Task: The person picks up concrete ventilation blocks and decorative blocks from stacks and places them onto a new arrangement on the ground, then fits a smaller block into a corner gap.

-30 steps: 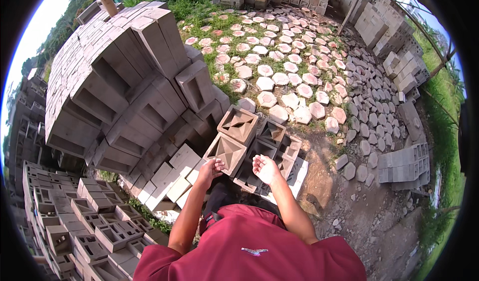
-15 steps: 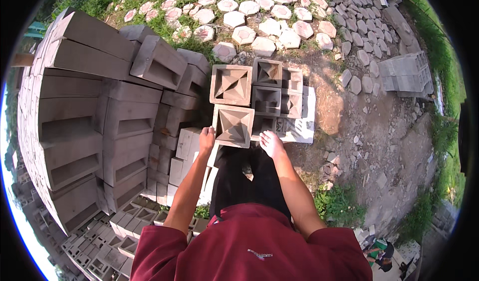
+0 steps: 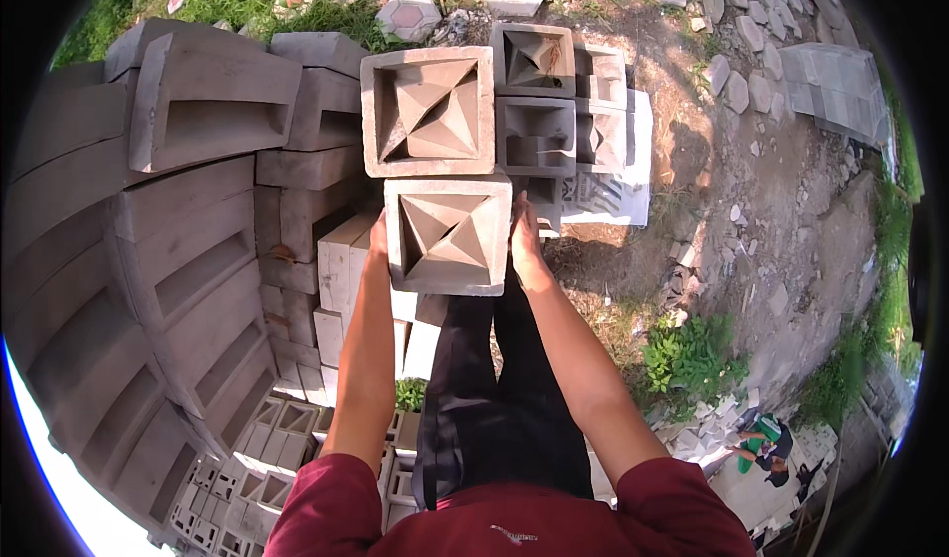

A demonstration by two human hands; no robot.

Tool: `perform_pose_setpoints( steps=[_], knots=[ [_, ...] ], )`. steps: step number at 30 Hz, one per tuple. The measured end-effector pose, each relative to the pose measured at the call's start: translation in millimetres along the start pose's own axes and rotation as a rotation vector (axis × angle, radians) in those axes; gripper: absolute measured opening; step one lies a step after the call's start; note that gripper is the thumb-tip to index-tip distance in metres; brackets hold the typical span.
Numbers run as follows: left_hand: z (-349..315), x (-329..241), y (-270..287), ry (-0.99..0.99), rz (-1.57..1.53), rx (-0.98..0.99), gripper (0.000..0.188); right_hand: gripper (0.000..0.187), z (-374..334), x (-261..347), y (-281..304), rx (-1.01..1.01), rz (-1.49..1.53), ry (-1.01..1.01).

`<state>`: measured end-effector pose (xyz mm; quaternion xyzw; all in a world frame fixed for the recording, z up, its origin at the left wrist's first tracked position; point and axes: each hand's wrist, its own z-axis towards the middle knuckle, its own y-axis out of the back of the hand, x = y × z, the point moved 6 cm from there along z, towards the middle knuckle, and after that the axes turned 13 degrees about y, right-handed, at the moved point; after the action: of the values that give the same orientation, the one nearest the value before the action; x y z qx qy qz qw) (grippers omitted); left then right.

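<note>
A square grey concrete vent block (image 3: 448, 236) with a pyramid pattern is gripped at its two sides. My left hand (image 3: 377, 243) presses its left face, mostly hidden behind the block. My right hand (image 3: 523, 233) presses its right face with fingers pointing forward. Just beyond it sits a matching patterned block (image 3: 428, 110) on top of a stack, and several more square hollow blocks (image 3: 537, 134) stand to its right.
A tall pile of long grey concrete channel blocks (image 3: 158, 231) fills the left side. Small blocks (image 3: 287, 438) lie below at lower left. Stony dirt ground (image 3: 781, 221) and weeds (image 3: 692, 359) are on the right; hexagonal pavers (image 3: 415, 11) lie beyond. A crouched person (image 3: 766, 453) is at lower right.
My view has tilted further down and closer to the block. Both hands still hold the same patterned block, now nearer to me and larger in view.
</note>
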<state>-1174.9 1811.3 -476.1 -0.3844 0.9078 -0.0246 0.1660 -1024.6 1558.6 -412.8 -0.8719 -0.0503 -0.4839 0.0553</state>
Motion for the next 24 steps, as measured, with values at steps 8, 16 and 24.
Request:
perform_pose_setpoints(
  steps=[8,16,24],
  knots=[
    [-35.4,7.1,-21.8,0.112,-0.319,0.209,0.056,0.061,-20.0,9.6,-32.3,0.010,0.379,-0.347],
    [-163.2,36.3,-74.4,0.207,-0.352,0.156,0.061,0.063,-108.1,71.8,21.4,0.134,0.558,-0.337],
    [-309.9,19.2,-168.4,0.225,-0.168,0.312,0.058,0.060,-228.1,223.1,99.5,0.124,0.476,-0.167]
  ],
)
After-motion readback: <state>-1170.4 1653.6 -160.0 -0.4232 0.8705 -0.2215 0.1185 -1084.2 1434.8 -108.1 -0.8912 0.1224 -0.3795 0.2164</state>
